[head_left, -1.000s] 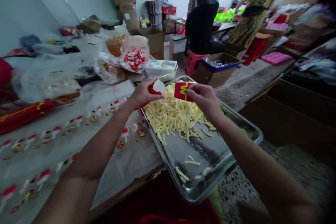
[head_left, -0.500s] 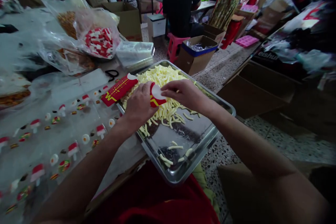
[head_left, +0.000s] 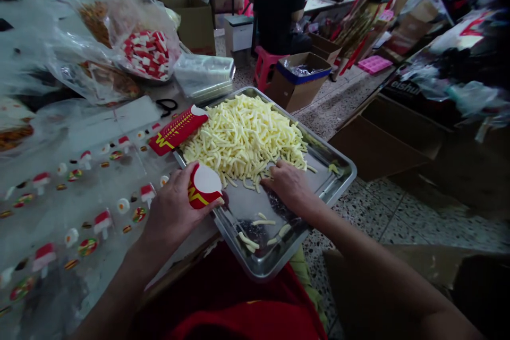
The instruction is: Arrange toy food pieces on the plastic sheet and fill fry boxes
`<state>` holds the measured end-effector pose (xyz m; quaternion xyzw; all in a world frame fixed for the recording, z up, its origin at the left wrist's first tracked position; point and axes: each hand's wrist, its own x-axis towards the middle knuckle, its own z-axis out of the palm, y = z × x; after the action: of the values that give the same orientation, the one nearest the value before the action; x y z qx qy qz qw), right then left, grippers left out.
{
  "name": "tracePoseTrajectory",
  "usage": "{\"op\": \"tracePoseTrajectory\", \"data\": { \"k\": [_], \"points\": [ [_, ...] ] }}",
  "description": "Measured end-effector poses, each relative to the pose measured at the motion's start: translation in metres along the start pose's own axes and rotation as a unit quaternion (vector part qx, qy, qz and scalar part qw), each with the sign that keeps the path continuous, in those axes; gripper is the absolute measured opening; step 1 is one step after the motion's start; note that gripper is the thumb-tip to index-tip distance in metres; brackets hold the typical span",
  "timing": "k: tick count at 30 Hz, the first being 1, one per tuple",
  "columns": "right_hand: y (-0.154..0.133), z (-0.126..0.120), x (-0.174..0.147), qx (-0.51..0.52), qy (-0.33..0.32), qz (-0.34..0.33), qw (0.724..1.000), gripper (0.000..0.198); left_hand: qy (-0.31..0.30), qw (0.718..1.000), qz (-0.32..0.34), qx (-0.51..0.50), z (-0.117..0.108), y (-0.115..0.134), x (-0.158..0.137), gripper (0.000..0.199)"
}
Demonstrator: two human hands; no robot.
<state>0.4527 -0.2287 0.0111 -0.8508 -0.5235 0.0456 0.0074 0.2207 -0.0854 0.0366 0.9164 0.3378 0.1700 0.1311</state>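
Observation:
My left hand (head_left: pixel 175 202) is wrapped around a red french fry carton (head_left: pixel 203 183) with a yellow zigzag mark and a white inner back, held over the left edge of the metal tray (head_left: pixel 261 265). In the tray lies a big heap of pale yellow fry-shaped sticks (head_left: pixel 247 138). At the near side of that heap, my right hand (head_left: pixel 290 183) reaches down with curled fingers touching the sticks; what lies between the fingertips is hidden. Flat red cartons (head_left: pixel 179 130) rest by the tray's left rim.
Rows of small food-shaped pieces (head_left: pixel 87 247) cover the table at left. Behind them are black scissors (head_left: pixel 166 106), plastic bags with red-and-white pieces (head_left: pixel 147 56), and a stack of clear packs (head_left: pixel 205 77). Cardboard boxes (head_left: pixel 303 79) stand on the floor. A person in black (head_left: pixel 279 5) sits beyond.
My left hand has drawn the carton back toward me and left, away from above the heap. My right hand has let go of the carton's edge and moved down to the sticks.

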Motion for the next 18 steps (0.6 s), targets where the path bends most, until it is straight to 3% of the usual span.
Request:
{"op": "tracePoseTrajectory", "data": {
  "k": [4, 10, 14, 16, 18],
  "points": [
    [0.003, 0.004, 0.0, 0.013, -0.039, -0.019, 0.999, 0.021, -0.055, 0.998, 0.036, 0.025, 0.006, 0.023, -0.006, 0.068],
    [0.027, 0.016, -0.017, 0.066, -0.002, 0.009, 0.998, 0.011, -0.162, 0.983, 0.068, 0.054, 0.03, 0.06, -0.024, 0.068],
    [0.031, 0.007, -0.028, 0.045, 0.098, 0.038, 0.993, 0.011, -0.14, 0.984, 0.054, 0.093, 0.033, 0.066, -0.026, 0.064],
    [0.025, -0.001, -0.031, 0.037, 0.145, 0.0, 0.989, 0.013, -0.123, 0.986, 0.046, 0.106, 0.032, 0.068, -0.024, 0.056],
    [0.02, -0.007, -0.033, 0.049, 0.144, -0.043, 0.987, 0.012, -0.12, 0.986, 0.037, 0.107, 0.033, 0.068, -0.023, 0.053]
  ]
}}
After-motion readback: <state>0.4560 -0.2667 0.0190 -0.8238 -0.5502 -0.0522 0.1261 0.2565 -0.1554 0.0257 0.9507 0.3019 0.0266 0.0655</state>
